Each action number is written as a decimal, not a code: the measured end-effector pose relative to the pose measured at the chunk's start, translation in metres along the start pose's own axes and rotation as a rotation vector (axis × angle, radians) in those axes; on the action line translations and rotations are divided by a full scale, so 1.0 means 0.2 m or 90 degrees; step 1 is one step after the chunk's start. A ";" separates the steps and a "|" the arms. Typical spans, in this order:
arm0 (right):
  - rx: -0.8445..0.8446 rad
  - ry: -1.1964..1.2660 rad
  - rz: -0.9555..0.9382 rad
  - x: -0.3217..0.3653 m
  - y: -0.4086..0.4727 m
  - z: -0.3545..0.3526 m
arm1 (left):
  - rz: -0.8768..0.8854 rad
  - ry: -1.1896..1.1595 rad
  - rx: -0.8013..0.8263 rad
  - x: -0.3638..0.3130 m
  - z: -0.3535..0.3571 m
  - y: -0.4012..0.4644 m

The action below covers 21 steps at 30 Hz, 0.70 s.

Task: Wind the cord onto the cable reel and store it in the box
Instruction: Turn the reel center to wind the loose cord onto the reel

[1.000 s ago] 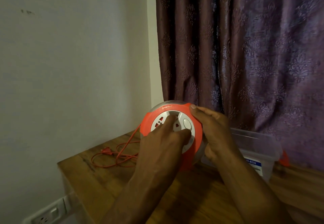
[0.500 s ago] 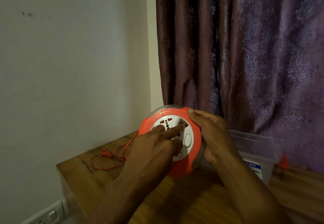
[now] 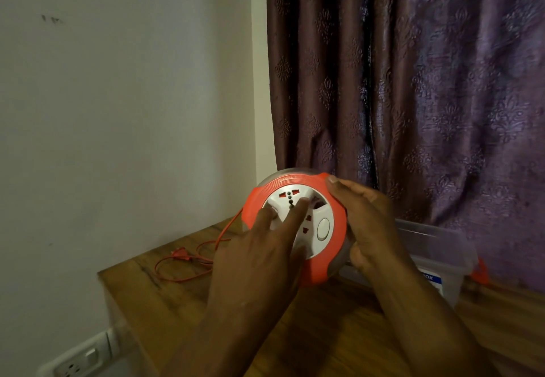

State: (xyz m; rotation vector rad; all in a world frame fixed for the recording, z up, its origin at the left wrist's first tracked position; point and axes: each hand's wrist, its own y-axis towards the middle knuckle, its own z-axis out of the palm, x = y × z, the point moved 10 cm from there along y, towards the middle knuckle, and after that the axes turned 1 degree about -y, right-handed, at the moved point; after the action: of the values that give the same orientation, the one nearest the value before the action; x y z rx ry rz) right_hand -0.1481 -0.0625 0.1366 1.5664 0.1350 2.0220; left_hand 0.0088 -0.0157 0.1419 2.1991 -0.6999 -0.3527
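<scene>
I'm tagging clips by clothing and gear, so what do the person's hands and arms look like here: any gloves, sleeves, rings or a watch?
Both the left hand and right hand are bare: no gloves, no rings in view. The forearms are uncovered down to the frame's bottom edge, with no sleeve, watch or band showing. Fingernails are short and unpainted where visible.

One cable reel (image 3: 295, 223), one cord (image 3: 188, 264), one box (image 3: 436, 243), two hands, one wall socket (image 3: 76, 362).

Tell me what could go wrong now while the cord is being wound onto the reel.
1. The loose cord lies in loops on the table; it may knot before entering the cable reel.
2. Its plug may snag.
3. Only the right hand steadies the tilted reel; the left hand might push it loose.
</scene>
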 end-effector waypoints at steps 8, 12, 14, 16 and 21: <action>0.009 -0.009 -0.004 0.01 0.00 0.01 | -0.016 0.065 0.037 0.01 0.09 0.04; 0.018 -0.008 -0.001 0.00 -0.01 0.01 | -0.024 0.063 0.069 0.01 0.11 0.06; 0.019 -0.009 0.007 0.00 0.00 0.01 | -0.018 0.061 0.081 0.00 0.10 0.06; 0.021 -0.008 0.010 -0.01 0.00 0.02 | -0.005 0.060 0.092 -0.02 0.10 0.06; 0.036 -0.010 0.022 -0.03 -0.01 0.04 | 0.008 0.091 0.130 -0.03 0.10 0.06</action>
State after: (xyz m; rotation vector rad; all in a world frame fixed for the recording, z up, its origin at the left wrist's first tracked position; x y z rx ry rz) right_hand -0.1401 -0.0655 0.1334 1.6295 0.1613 2.0476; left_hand -0.0099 -0.0312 0.1387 2.3834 -0.6949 -0.1195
